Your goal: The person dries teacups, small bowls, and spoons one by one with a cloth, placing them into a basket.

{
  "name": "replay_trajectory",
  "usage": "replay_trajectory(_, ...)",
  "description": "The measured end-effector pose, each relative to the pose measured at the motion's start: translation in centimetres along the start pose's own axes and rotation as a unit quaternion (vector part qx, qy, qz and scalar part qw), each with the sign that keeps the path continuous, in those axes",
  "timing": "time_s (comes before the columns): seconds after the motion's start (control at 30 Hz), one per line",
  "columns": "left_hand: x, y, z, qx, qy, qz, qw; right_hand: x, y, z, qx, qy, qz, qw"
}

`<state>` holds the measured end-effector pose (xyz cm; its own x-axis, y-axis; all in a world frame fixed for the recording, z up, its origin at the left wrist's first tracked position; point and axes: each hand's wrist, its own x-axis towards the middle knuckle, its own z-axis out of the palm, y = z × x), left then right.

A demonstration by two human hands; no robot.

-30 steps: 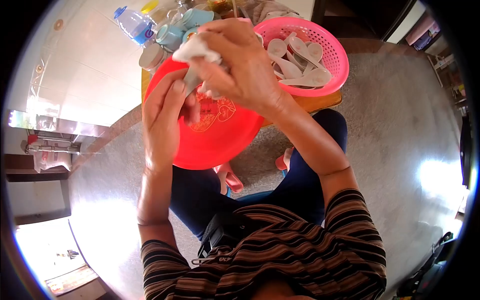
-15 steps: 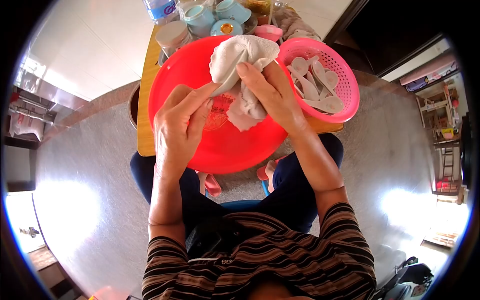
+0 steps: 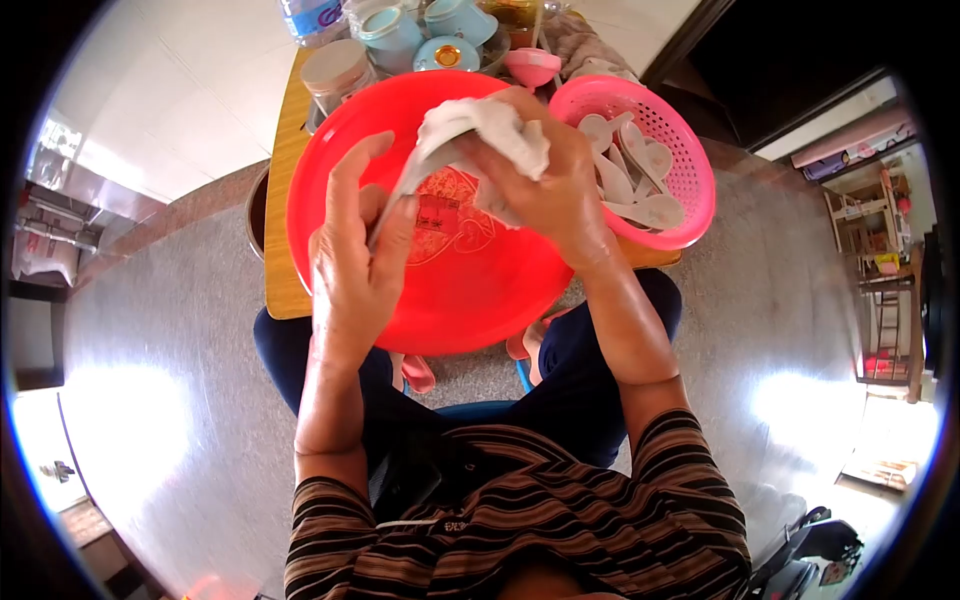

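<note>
My left hand (image 3: 358,265) grips the handle of a white spoon (image 3: 400,195) between thumb and fingers, with the index finger raised away from it. In my right hand (image 3: 550,180) is a damp-looking white cloth (image 3: 480,125), bunched over the far end of the spoon, so the spoon's bowl is hidden. Both hands are above a large red plastic basin (image 3: 470,310) with a gold printed pattern on its bottom. To the right of it, a pink perforated basket (image 3: 690,185) holds several white spoons (image 3: 655,210).
The basin and basket stand on a small wooden table (image 3: 287,280). Along its far side are light-blue cups (image 3: 390,35), a blue lid (image 3: 447,55), a clear jar (image 3: 335,75), a water bottle (image 3: 312,20) and a small pink bowl (image 3: 532,67). My knees flank the basin.
My right hand has turned over and closed around the cloth, which is more bunched now. My left index finger has lifted off, and the spoon handle has tilted more steeply.
</note>
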<state>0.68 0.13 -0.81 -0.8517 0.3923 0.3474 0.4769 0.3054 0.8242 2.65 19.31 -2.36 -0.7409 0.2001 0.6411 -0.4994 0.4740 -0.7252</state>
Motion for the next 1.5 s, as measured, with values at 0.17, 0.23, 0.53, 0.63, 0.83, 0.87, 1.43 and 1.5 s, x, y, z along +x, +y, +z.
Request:
replay_trajectory(0.17,0.1,-0.8,-0.5,0.054,-0.03,-0.026,0.998,0.0,-0.9,0.1,-0.18,0.035,-0.088,0.979)
replay_trajectory(0.23,0.2,-1.1,-0.8,-0.051,-0.09,-0.129,0.986,-0.3,-1.8,0.5,-0.218,0.013,-0.154,0.964)
replay_trajectory(0.53,0.2,-1.9,-0.2,0.189,-0.044,-0.006,0.981,0.1,-1.3,-1.7,-0.383,-0.058,-0.079,0.919)
replay_trajectory(0.63,0.3,-3.3,-0.5,0.297,-0.019,0.015,0.955,1.0,-0.3,-6.0,-0.369,0.017,0.012,0.929)
replay_trajectory(0.83,0.3,-3.3,-0.2,0.352,-0.048,0.061,0.933,0.6,2.4,-12.1,-0.504,-0.109,0.243,0.821)
replay_trajectory(0.87,0.4,-3.3,-0.1,0.348,-0.07,0.061,0.933,0.7,2.7,-12.3,-0.503,-0.163,0.307,0.791)
replay_trajectory(1.43,1.2,-4.7,-0.2,0.373,-0.051,0.087,0.922,0.8,1.1,-13.2,-0.354,-0.024,0.272,0.895)
replay_trajectory(1.5,1.4,-4.3,-0.2,0.391,-0.048,0.116,0.912,1.0,-0.1,-12.4,-0.331,-0.009,0.227,0.916)
